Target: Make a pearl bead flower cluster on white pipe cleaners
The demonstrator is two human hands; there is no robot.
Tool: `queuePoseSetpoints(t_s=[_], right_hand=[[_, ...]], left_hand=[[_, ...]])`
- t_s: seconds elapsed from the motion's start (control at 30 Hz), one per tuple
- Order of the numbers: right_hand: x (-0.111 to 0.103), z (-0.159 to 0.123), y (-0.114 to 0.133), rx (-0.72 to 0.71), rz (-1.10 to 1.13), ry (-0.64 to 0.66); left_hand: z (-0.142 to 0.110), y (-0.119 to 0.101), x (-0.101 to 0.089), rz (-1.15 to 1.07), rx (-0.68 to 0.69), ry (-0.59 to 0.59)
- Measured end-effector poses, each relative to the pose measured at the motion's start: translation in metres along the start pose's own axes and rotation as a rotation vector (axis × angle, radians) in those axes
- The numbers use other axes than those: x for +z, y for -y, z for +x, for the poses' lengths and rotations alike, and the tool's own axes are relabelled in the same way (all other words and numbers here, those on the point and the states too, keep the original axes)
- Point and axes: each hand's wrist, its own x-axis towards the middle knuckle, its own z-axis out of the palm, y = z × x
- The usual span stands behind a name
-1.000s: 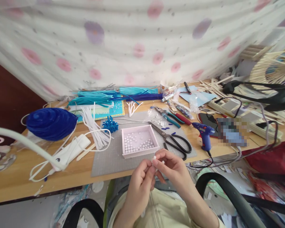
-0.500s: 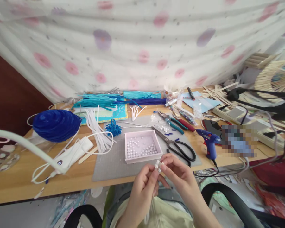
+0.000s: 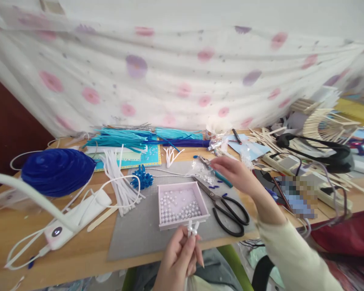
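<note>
My left hand is closed in a pinch on a white pipe cleaner piece with pearl beads at its top, just in front of the bead box. The pink bead box holds many loose white pearl beads. My right hand is stretched over the right side of the mat, fingers extended, with nothing seen in it. Beneath it are the teal-handled pliers, partly covered. Black-handled scissors lie nearer me, open. Behind my right wrist, only a bit of the blue glue gun shows.
A blue beaded flower and white pipe cleaners lie left of the box. Teal pipe cleaners are behind. On the left stand a blue coil and a white lamp base. Cables and a power strip crowd the right.
My right hand has let go of the white pipe cleaner piece and moved away, forward and right, over the pliers. My left hand keeps holding the piece. The camera view has tilted up slightly.
</note>
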Motion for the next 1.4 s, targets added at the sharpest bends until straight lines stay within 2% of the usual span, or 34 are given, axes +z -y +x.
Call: queuePoseSetpoints(t_s=[0.1,0.2,0.3,0.43,0.63,0.9,1.1,1.4], right_hand=[[-0.011,0.064,-0.005,0.016,-0.160,0.255],[-0.002,0.103,-0.005,0.051,-0.296,0.532],[0.007,0.117,-0.006,0.072,-0.394,0.746],[0.014,0.119,-0.009,0.069,-0.505,0.878],[0.022,0.108,-0.015,0.029,-0.564,0.892],[0.027,0.089,-0.022,-0.035,-0.520,0.763],[0.027,0.089,-0.027,-0.046,-0.434,0.744],[0.024,0.082,-0.036,-0.065,-0.255,0.615]], left_hand=[[-0.004,-0.004,-0.006,-0.002,0.008,-0.029],[-0.010,-0.007,-0.012,0.004,0.016,-0.038],[-0.014,-0.009,-0.016,0.000,-0.010,-0.013],[-0.015,-0.010,-0.019,0.009,-0.027,0.019],[-0.017,-0.009,-0.023,0.031,-0.035,0.011],[-0.020,-0.005,-0.022,0.050,-0.042,0.030],[-0.022,-0.002,-0.019,0.046,-0.045,0.026],[-0.019,0.009,-0.018,0.067,-0.056,0.034]])
